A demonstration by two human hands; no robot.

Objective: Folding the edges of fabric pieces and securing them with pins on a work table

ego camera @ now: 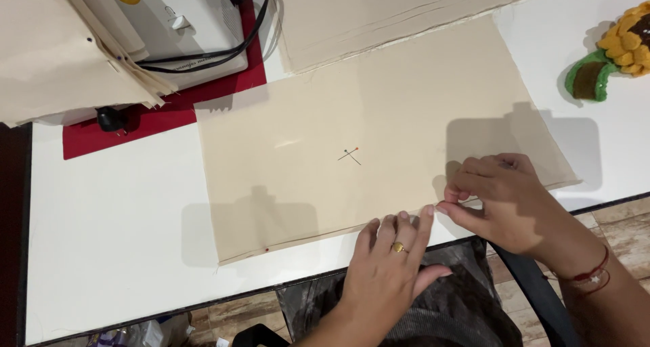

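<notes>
At the table's [101,239] near edge, the left hand [389,259] presses flat on the cloth [305,184] while the right hand [497,194] pinches its hem (apparently pinning); best keep the fold taut and aligned.

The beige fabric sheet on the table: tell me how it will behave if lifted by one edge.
The beige fabric sheet lies thin and flat, so it would probably droop limply. It looks light. The loose pins resting on it could slide off.

White table [115,205]; beige fabric [325,184]; sewing machine [183,29]
</notes>
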